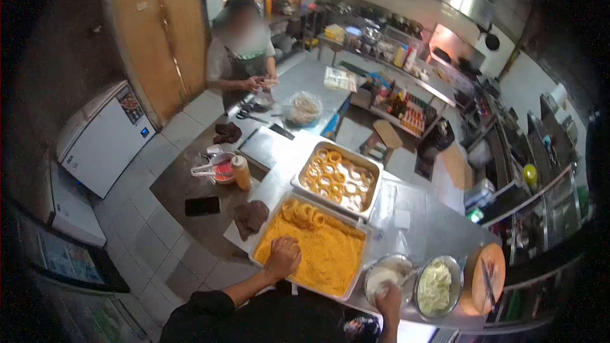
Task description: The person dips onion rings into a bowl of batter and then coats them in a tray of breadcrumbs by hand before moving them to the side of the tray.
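Note:
My left hand point(284, 258) rests in the orange crumbs at the left side of a large tray point(343, 291), its fingers curled together; what they hold, if anything, is hidden. Coated rings point(302, 213) lie at the tray's far left corner. My right hand point(388, 296) is over a metal bowl point(370, 278) of pale, whitish contents, and its fingertips are too blurred to read. To its right stands a bowl of pale sliced rings point(434, 287). Behind the crumb tray, a second tray point(379, 181) holds breaded rings.
A round wooden board point(483, 279) with a knife stands at the right. A phone point(203, 206), a sauce bottle point(241, 173), a red-filled pot with a strainer and dark cloths point(251, 218) lie left. Across the counter, another person point(241, 57) stands near a bowl point(303, 109).

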Demonstrator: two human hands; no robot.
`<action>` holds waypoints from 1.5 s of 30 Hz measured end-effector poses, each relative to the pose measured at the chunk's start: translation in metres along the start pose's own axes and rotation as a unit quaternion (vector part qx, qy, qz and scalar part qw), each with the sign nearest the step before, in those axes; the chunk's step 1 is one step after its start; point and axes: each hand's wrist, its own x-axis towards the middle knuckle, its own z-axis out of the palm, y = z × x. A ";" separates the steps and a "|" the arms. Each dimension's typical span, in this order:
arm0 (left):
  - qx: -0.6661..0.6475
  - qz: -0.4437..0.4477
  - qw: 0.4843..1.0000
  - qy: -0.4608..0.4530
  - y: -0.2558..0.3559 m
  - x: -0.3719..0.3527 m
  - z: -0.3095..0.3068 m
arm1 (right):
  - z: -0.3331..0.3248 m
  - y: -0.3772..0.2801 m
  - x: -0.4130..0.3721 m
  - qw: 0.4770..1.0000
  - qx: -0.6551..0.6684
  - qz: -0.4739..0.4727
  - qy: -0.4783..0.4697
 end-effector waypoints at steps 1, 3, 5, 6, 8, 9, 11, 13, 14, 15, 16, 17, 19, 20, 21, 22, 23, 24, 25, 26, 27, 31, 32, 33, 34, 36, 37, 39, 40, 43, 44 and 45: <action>-0.024 0.009 1.000 0.013 -0.001 0.001 0.000 | 0.011 0.012 -0.006 0.993 -0.017 -0.062 0.099; 0.035 0.018 0.999 -0.022 0.000 0.002 -0.001 | -0.006 -0.001 -0.001 1.000 -0.003 -0.019 -0.012; 0.019 -0.021 1.000 -0.001 0.000 0.001 0.006 | 0.002 -0.001 -0.006 1.000 0.011 0.027 0.004; 0.004 -0.016 1.000 -0.013 0.005 0.004 -0.002 | 0.016 0.015 -0.007 0.993 -0.016 -0.048 0.103; -0.013 -0.012 0.999 -0.040 0.011 0.010 -0.011 | -0.006 -0.010 -0.003 0.995 0.100 0.009 -0.014; -0.017 -0.016 0.999 -0.038 0.011 0.009 -0.013 | -0.004 -0.013 -0.008 0.994 0.103 0.026 -0.021; -0.028 -0.012 0.999 -0.039 0.011 0.005 -0.010 | -0.004 -0.016 -0.011 0.995 0.054 -0.029 0.073; -0.013 0.001 1.000 -0.029 0.007 0.005 -0.007 | -0.016 -0.025 -0.013 0.997 0.072 0.006 0.026; -0.013 0.002 0.999 -0.031 0.006 0.004 -0.005 | -0.018 -0.028 -0.012 0.995 0.095 0.031 -0.024; -0.015 0.001 1.000 -0.026 0.007 0.004 -0.005 | -0.016 -0.023 -0.010 0.996 0.083 0.021 -0.035; -0.018 0.000 1.000 -0.021 0.006 0.004 -0.006 | -0.011 -0.021 -0.011 0.995 0.086 0.023 -0.036; -0.017 -0.001 1.000 -0.022 0.006 0.005 -0.006 | -0.006 -0.018 -0.010 0.997 0.067 0.008 0.029; -0.033 -0.024 0.998 -0.037 0.007 0.004 -0.006 | -0.007 -0.017 -0.008 0.995 0.048 -0.009 0.088; -0.032 -0.028 0.998 -0.039 0.008 0.002 -0.007 | -0.009 -0.014 -0.009 0.998 0.052 0.015 0.016; -0.035 -0.031 0.998 -0.035 0.009 0.003 -0.008 | -0.012 -0.016 -0.009 0.996 0.057 0.040 -0.054; -0.038 -0.035 0.998 -0.030 0.009 0.006 -0.008 | -0.012 -0.019 -0.006 0.996 0.057 0.039 -0.054; -0.036 -0.036 0.998 -0.029 0.010 0.007 -0.008 | -0.009 -0.024 -0.004 0.998 0.063 0.005 0.032; -0.040 -0.038 0.998 -0.026 0.011 0.007 -0.009 | -0.007 -0.031 -0.001 0.990 0.069 -0.028 0.117; -0.044 -0.040 0.998 -0.023 0.011 0.006 -0.010 | -0.011 -0.046 0.002 0.991 0.070 -0.028 0.114; -0.043 -0.041 0.998 -0.025 0.011 0.006 -0.010 | -0.017 -0.061 0.005 0.987 0.112 -0.029 0.113; -0.045 -0.038 0.998 -0.029 0.010 0.007 -0.010 | -0.022 -0.079 0.008 0.981 0.153 -0.030 0.113; -0.039 -0.024 0.998 -0.031 0.009 0.007 -0.009 | -0.022 -0.128 0.010 0.967 0.231 -0.110 0.010; -0.039 -0.024 0.998 -0.032 0.009 0.006 -0.009 | -0.019 -0.126 0.010 0.967 0.232 -0.109 0.010; -0.023 -0.028 0.999 -0.031 0.011 0.007 -0.012 | -0.015 -0.123 0.011 0.968 0.222 -0.116 0.011; -0.008 -0.033 0.999 -0.029 0.012 0.008 -0.014 | -0.012 -0.119 0.012 0.969 0.211 -0.124 0.012; -0.015 -0.066 0.996 -0.052 0.008 0.005 -0.012 | -0.008 -0.103 0.012 0.974 0.205 -0.087 0.046; -0.024 -0.097 0.992 -0.074 0.006 0.005 -0.012 | -0.006 -0.093 0.013 0.975 0.198 -0.049 0.082; -0.075 -0.124 0.984 -0.107 0.009 0.004 -0.007 | 0.002 -0.066 0.010 0.976 0.172 -0.022 0.130; -0.127 -0.151 0.970 -0.139 0.013 0.004 -0.003 | 0.006 -0.050 0.008 0.974 0.145 0.006 0.177; 0.019 -0.067 0.973 -0.221 0.052 0.014 -0.006 | 0.016 -0.022 -0.001 0.975 0.119 0.018 0.189; 0.020 -0.066 0.972 -0.223 0.066 0.020 -0.009 | 0.018 -0.018 -0.003 0.976 0.105 0.029 0.191; 0.056 -0.086 0.955 -0.277 0.080 0.031 -0.011 | 0.019 -0.018 -0.005 0.975 0.105 0.032 0.192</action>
